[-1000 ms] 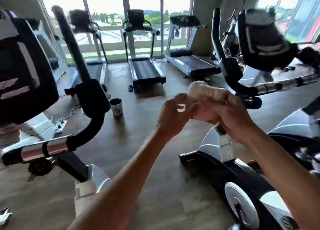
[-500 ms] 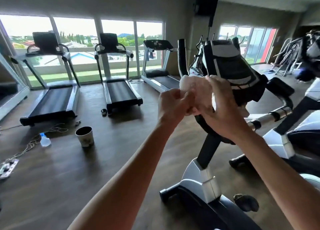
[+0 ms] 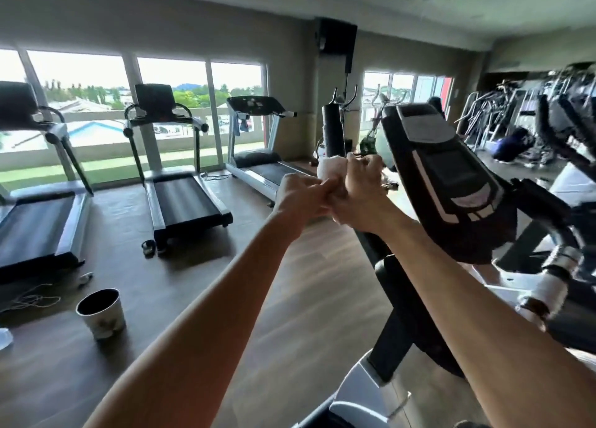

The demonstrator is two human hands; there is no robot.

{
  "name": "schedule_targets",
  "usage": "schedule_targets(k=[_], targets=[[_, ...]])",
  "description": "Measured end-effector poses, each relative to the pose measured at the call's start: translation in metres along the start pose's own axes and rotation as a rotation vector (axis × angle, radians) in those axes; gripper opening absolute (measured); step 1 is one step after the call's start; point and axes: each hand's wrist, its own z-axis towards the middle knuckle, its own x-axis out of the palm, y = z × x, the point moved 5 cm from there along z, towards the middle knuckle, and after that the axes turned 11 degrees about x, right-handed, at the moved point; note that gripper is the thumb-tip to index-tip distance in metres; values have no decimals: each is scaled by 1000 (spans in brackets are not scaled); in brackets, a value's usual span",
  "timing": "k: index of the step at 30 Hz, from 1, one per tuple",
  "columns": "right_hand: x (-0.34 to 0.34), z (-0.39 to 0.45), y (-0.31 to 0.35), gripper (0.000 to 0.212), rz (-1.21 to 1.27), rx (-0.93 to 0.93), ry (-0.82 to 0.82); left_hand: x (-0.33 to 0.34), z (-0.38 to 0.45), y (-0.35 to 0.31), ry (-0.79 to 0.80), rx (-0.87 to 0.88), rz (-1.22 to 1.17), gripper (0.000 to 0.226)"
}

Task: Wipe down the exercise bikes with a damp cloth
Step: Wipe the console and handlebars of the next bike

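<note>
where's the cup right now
In the head view the cup stands on the wooden floor at lower left, in front of the treadmills.

Three treadmills (image 3: 180,182) facing bright windows (image 3: 167,105); wood floor (image 3: 290,298); grey walls; black speaker (image 3: 337,42).
</note>
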Motion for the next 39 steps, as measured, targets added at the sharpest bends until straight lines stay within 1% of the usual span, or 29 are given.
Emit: schedule_targets(k=[3, 4, 5, 7, 8, 9, 11, 12, 14, 15, 17, 19, 21, 23, 25, 27, 30, 33, 36, 39], targets=[[16, 14, 4, 81, -98, 0, -138, -24, 31, 8, 191, 2, 77, 42], [19, 17, 6, 82, -130, 23, -193, -33, 43, 7, 225, 17, 90, 43], [20, 20, 8, 82, -155, 56, -246, -41, 58, 3, 211, 35, 102, 40], [21, 25, 12, 85, -199, 119, -345, -53, 89, -10, 114, 102, 161, 27], [21, 27, 14, 86, -223, 138, -399, -54, 104, -19, 74, 171, 223, 22], [22, 30, 17, 84, -246, 142, -464, -52, 116, -29, 44, 273, 288, 19], [26, 36, 23, 77, -273, 107, -583, -47, 134, -47, 6, 505, 342, 19], [28, 40, 26, 76, -288, 90, -619, -42, 141, -54, 19, 595, 361, 22], [31, 49, 30, 77, -300, 86, -650, -28, 152, -63, 127, 696, 422, 37], [31, 55, 33, 78, -292, 87, -657, -21, 157, -64, 200, 707, 445, 43], [26, 70, 39, 79, -253, 66, -689, -11, 165, -63, 315, 686, 434, 47], [17, 85, 47, 78, -191, 15, -699, -8, 171, -60, 359, 679, 385, 51], [7, 99, 52, 79, -119, -10, -671, -10, 175, -58, 388, 676, 371, 61], [3, 102, 53, 76, -48, -17, -656, -13, 178, -59, 423, 651, 380, 71], [8, 91, 47, 70, 14, -1, -657, -16, 183, -57, 462, 624, 358, 72], [20, 72, 36, 71, -3, 32, -670, -17, 185, -53, 483, 613, 351, 71], [29, 53, 25, 73, -84, 60, -666, -16, 187, -49, 505, 620, 346, 75], [21, 70, 34, 69, -115, 71, -663, -15, 187, -49, 494, 599, 338, 78], [11, 91, 51, 69, -137, 29, -681, -16, 186, -50, 482, 588, 300, 74], [6, 97, 53, 65, -83, 37, -654, -18, 183, -51, 443, 598, 273, 70]])
